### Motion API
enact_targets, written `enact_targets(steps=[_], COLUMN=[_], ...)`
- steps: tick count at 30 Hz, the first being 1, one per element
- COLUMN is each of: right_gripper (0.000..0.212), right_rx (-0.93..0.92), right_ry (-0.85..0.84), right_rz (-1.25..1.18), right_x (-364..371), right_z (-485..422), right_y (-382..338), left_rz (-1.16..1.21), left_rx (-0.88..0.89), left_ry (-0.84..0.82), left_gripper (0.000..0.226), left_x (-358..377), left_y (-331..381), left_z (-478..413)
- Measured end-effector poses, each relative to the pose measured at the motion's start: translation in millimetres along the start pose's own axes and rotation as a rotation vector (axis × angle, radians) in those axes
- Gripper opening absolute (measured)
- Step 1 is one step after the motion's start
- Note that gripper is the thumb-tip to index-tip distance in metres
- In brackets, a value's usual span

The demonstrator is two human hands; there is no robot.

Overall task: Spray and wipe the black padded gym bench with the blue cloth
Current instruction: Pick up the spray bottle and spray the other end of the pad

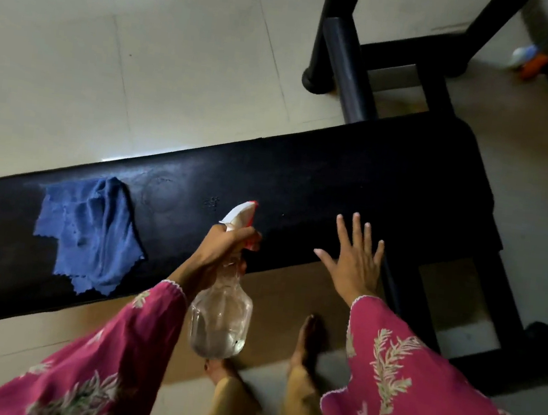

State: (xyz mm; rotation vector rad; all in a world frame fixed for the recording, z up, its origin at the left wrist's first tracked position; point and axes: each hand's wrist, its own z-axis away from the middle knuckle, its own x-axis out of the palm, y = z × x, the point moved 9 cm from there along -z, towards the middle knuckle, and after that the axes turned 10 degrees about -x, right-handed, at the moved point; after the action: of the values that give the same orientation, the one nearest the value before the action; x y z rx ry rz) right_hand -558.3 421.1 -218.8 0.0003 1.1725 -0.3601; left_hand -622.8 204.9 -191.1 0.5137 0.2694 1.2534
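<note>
While the left hand (pixel 223 246) gripped a clear spray bottle (pixel 221 318) by its neck, nozzle aimed at the black bench (pixel 321 178), the right hand (pixel 354 262) lay open with fingers spread at the pad's near edge. The blue cloth (pixel 90 233) sat crumpled on the bench, well left of both hands. Pink sleeves (pixel 417 380) covered both arms.

Person seen from above. Both arms wear loose, wide pink sleeves (pixel 417 380) printed with pale cream and green leafy sprigs; each cuff carries a narrow white scalloped edging. The left hand (pixel 222 249) and right hand (pixel 355 265) are bare, without rings or gloves. Tan trousers (pixel 296 410) cover the legs. The feet (pixel 310 339) are bare.
</note>
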Motion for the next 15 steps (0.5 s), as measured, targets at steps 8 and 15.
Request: enact_targets(steps=[8, 15], right_gripper=[0.07, 0.071], right_rx=[0.073, 0.162], right_ry=[-0.09, -0.152], right_rz=[0.224, 0.084], right_x=[-36, -40], right_z=[-2, 0], right_y=[103, 151], left_rz=[-0.011, -0.231], left_rx=[0.037, -0.005], left_ry=[-0.095, -0.072], left_gripper=[0.047, 0.032], left_x=[116, 200], left_y=[20, 27], left_z=[-27, -46])
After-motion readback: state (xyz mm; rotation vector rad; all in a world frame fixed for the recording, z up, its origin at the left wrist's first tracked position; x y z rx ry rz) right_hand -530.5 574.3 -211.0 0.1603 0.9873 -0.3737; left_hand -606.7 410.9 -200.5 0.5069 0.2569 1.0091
